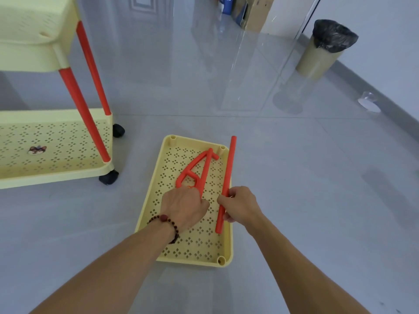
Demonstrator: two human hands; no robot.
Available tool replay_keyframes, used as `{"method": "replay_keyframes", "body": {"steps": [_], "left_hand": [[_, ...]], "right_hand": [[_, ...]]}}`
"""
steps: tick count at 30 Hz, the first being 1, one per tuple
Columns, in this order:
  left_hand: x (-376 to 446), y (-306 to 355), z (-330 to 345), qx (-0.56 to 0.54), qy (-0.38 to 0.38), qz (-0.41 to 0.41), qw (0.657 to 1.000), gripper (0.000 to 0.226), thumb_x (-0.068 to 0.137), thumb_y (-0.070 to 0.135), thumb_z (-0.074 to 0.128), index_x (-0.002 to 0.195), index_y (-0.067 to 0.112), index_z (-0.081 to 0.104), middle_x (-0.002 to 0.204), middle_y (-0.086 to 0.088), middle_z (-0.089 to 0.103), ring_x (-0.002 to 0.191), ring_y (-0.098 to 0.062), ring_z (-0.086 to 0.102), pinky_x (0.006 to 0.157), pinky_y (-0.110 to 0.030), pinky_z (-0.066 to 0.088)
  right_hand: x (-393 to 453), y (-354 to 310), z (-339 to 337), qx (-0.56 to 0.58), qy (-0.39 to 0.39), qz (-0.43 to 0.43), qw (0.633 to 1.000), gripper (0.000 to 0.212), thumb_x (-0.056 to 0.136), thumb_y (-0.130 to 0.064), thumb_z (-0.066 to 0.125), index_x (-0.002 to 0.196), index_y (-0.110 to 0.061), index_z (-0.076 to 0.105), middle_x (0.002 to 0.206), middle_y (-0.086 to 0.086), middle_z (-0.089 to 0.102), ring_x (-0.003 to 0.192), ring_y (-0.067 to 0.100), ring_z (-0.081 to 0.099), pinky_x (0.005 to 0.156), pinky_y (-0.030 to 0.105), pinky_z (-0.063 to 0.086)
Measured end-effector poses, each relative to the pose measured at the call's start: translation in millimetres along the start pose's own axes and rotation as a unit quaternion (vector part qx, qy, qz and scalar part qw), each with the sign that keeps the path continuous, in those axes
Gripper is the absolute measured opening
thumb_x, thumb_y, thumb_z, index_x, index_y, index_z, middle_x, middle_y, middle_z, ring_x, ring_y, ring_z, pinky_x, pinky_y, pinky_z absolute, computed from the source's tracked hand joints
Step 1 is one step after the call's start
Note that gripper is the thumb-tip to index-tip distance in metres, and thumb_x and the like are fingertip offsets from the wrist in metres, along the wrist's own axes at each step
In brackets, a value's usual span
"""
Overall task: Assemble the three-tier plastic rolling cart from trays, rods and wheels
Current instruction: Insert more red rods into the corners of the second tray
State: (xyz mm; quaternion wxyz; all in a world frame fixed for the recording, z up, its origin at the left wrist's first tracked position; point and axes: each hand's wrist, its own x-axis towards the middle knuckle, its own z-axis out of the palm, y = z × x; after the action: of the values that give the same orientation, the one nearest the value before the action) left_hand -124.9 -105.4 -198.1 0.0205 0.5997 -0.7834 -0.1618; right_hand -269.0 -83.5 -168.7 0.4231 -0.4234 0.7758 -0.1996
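Two hands: both reaching down into loose tray on floor
Loose tray [192, 250]: pale yellow, perforated base, flat on grey tiled floor [294, 200], centre of view; corner sockets visible at far left, far right and near right
Left hand [184, 206]: fingers curled down over near ends of red rods lying in tray; gripping them, fingertips hidden under the hand
Red rods in tray [199, 168]: crossed in an A-like shape, far ends toward far right socket; exact count cannot tell
Bracelet [169, 224]: dark red beads, on left wrist
Right hand [240, 206]: fingers and thumb wrapped round single red rod, clamped at its lower half
Single red rod [227, 175]: straight, tilted, near end inside tray close to right wall, far end passing over right rim and beyond far right corner
Partly built cart [45, 143]: left of view, well apart from loose tray; two yellow trays stacked, joined by red rods [85, 109] seated in corner sockets
Wheels [110, 176]: two black ones visible under lower tray
Sticker [37, 150]: small dog face on lower tray base
Bin [324, 48]: tan cylinder with black liner, far right, by wall
Cardboard box [254, 12]: top centre, against far wall
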Motion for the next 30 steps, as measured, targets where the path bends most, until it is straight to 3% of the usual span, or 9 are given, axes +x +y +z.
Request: {"method": "replay_keyframes", "body": {"steps": [8, 13, 18, 21, 23, 25, 27, 28, 30], "left_hand": [[-32.3, -45.9, -76.5, 0.015, 0.078, 0.048, 0.996, 0.027, 0.103, 0.033, 0.027, 0.099, 0.013, 0.043, 0.066, 0.004, 0.046, 0.054, -0.016, 0.046, 0.05, -0.032, 0.034], [-65.8, -78.0, -143.9, 0.047, 0.191, 0.036, 0.98, 0.029, 0.102, 0.046, 0.023, 0.094, 0.02, 0.035, 0.064, 0.007, 0.043, 0.055, -0.019, 0.047, 0.051, -0.032, 0.038], [-93.4, -111.3, -218.4, 0.103, 0.316, -0.047, 0.942, 0.026, 0.095, 0.044, 0.047, 0.104, 0.02, 0.045, 0.085, 0.0, 0.063, 0.078, -0.022, 0.064, 0.059, -0.031, 0.043], [-92.8, -146.7, -251.1, 0.114, 0.387, -0.073, 0.912, 0.027, 0.086, 0.029, 0.064, 0.105, 0.015, 0.052, 0.101, -0.004, 0.057, 0.099, -0.024, 0.055, 0.085, -0.037, 0.047], [-88.3, -172.3, -262.3, 0.119, 0.37, -0.109, 0.915, 0.037, 0.083, 0.024, 0.068, 0.112, 0.012, 0.05, 0.115, -0.009, 0.057, 0.12, -0.028, 0.048, 0.109, -0.046, 0.032], [-84.2, -191.8, -266.0, 0.1, 0.34, -0.128, 0.926, 0.037, 0.086, 0.025, 0.065, 0.114, 0.012, 0.044, 0.111, -0.006, 0.061, 0.122, -0.027, 0.05, 0.116, -0.05, 0.014], [-82.3, -201.0, -267.9, 0.097, 0.33, -0.109, 0.933, 0.031, 0.09, 0.028, 0.062, 0.108, 0.016, 0.04, 0.087, 0.002, 0.061, 0.098, -0.024, 0.06, 0.109, -0.042, 0.026], [-82.3, -202.7, -268.7, 0.093, 0.331, -0.09, 0.935, 0.03, 0.09, 0.029, 0.062, 0.103, 0.018, 0.038, 0.078, 0.005, 0.056, 0.083, -0.023, 0.059, 0.095, -0.036, 0.036], [-84.2, -199.6, -273.1, 0.072, 0.322, -0.052, 0.943, 0.031, 0.088, 0.033, 0.064, 0.098, 0.02, 0.038, 0.069, 0.006, 0.049, 0.07, -0.024, 0.054, 0.069, -0.032, 0.038]], "right_hand": [[-36.9, -66.0, 1.4, 0.058, 0.021, -0.105, 0.993, 0.014, 0.095, -0.014, 0.051, 0.109, -0.01, 0.054, 0.085, 0.012, 0.072, 0.061, 0.024, 0.074, 0.054, 0.029, 0.058], [-63.5, -137.1, 5.8, 0.088, 0.033, -0.184, 0.978, 0.014, 0.097, -0.016, 0.049, 0.11, -0.011, 0.048, 0.09, 0.015, 0.072, 0.067, 0.029, 0.075, 0.068, 0.042, 0.062], [-93.6, -208.4, 16.6, 0.142, 0.032, -0.266, 0.953, 0.015, 0.094, -0.007, 0.057, 0.107, -0.007, 0.048, 0.088, 0.019, 0.071, 0.065, 0.026, 0.071, 0.07, 0.039, 0.062], [-108.5, -243.8, 26.0, 0.153, 0.022, -0.303, 0.94, 0.016, 0.09, 0.0, 0.063, 0.093, -0.011, 0.051, 0.078, 0.014, 0.069, 0.065, 0.024, 0.069, 0.073, 0.038, 0.062], [-114.1, -259.2, 30.4, 0.147, 0.02, -0.319, 0.936, 0.016, 0.087, 0.001, 0.064, 0.084, -0.011, 0.054, 0.07, 0.01, 0.067, 0.066, 0.024, 0.069, 0.078, 0.042, 0.062], [-118.8, -269.8, 32.7, 0.142, 0.018, -0.33, 0.933, 0.016, 0.087, 0.001, 0.065, 0.081, -0.011, 0.056, 0.066, 0.006, 0.066, 0.068, 0.023, 0.07, 0.08, 0.044, 0.061], [-122.7, -277.8, 30.6, 0.125, 0.019, -0.342, 0.931, 0.016, 0.089, -0.001, 0.064, 0.082, -0.014, 0.057, 0.07, 0.006, 0.067, 0.07, 0.022, 0.071, 0.078, 0.039, 0.062], [-125.0, -282.1, 28.2, 0.117, 0.018, -0.349, 0.93, 0.015, 0.089, -0.002, 0.064, 0.083, -0.014, 0.058, 0.073, 0.008, 0.067, 0.07, 0.021, 0.07, 0.076, 0.036, 0.062], [-129.4, -289.5, 20.9, 0.111, 0.016, -0.364, 0.925, 0.008, 0.091, -0.003, 0.063, 0.089, -0.009, 0.058, 0.076, 0.011, 0.066, 0.067, 0.02, 0.068, 0.07, 0.03, 0.062]]}}
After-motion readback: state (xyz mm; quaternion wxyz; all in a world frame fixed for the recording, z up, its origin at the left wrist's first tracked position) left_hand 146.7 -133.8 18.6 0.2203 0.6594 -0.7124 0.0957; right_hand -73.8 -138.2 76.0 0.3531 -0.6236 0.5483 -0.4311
